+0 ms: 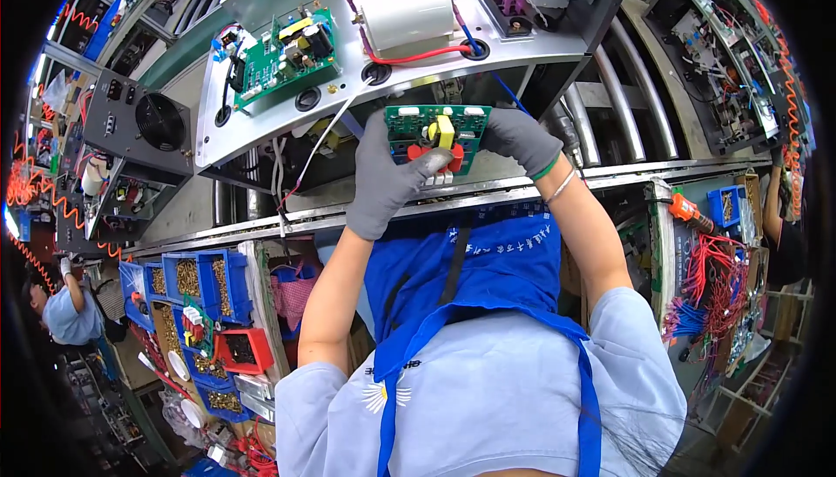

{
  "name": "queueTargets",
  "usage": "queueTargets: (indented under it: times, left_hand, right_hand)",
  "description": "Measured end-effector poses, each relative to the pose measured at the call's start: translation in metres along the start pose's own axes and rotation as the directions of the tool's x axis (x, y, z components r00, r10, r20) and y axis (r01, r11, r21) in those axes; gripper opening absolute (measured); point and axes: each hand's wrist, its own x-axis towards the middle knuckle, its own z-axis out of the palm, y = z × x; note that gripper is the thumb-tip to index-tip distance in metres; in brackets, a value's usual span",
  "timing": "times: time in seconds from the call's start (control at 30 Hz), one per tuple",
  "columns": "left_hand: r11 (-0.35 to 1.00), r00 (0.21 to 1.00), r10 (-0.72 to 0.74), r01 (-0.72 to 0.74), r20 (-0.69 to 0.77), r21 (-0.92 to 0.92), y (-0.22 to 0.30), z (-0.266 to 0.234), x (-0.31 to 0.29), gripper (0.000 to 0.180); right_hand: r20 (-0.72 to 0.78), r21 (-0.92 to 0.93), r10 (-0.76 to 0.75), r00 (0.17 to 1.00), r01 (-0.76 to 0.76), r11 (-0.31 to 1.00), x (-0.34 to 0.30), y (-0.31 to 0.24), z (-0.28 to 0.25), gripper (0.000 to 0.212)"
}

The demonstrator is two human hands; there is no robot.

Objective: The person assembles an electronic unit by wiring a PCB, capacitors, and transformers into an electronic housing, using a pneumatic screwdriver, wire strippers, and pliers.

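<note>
Between my two grey-gloved hands I hold a green circuit board (421, 115) with a yellow transformer, red parts and white connectors. My left hand (387, 179) grips its left side, the thumb lying across the red parts. Around the right edge close the fingers of my right hand (522, 141). The board is just in front of the lower opening of a metal equipment chassis (348, 104). On the chassis's upper plate sit another green board (292, 67) and a large white cylinder (407, 12) with red and purple wires.
Blue bins (215, 285) of brass fasteners and a red bin (243, 351) stand at lower left. A black fan unit (144, 120) is to the left. Metal rollers (620, 94) run right of the chassis. Red and blue wire bundles (710, 294) lie at right. Other people work at both sides.
</note>
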Motion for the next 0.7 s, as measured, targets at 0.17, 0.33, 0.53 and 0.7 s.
queueTargets:
  times: [0.17,0.33,0.53,0.7]
  left_hand:
    - [0.996,0.998,0.043,-0.046,0.043,0.077,-0.005,0.001,0.009,0.061]
    - [0.999,0.994,0.012,-0.017,-0.113,-0.042,-0.006,0.002,0.006,0.061]
    - [0.992,0.981,0.075,-0.054,-0.177,0.116,-0.017,0.015,0.000,0.054]
    - [0.977,0.942,0.196,-0.162,-0.274,0.140,-0.042,0.002,-0.005,0.036]
  right_hand:
    - [0.070,-0.034,0.032,0.997,-0.030,0.999,0.001,-0.009,-0.003,0.038]
    - [0.139,0.193,-0.156,0.978,0.128,0.973,-0.005,0.003,0.000,0.045]
    - [0.032,0.218,-0.251,0.967,0.238,0.946,-0.029,0.032,0.008,0.043]
    - [-0.023,0.349,-0.299,0.954,0.288,0.892,-0.024,0.041,0.015,0.034]
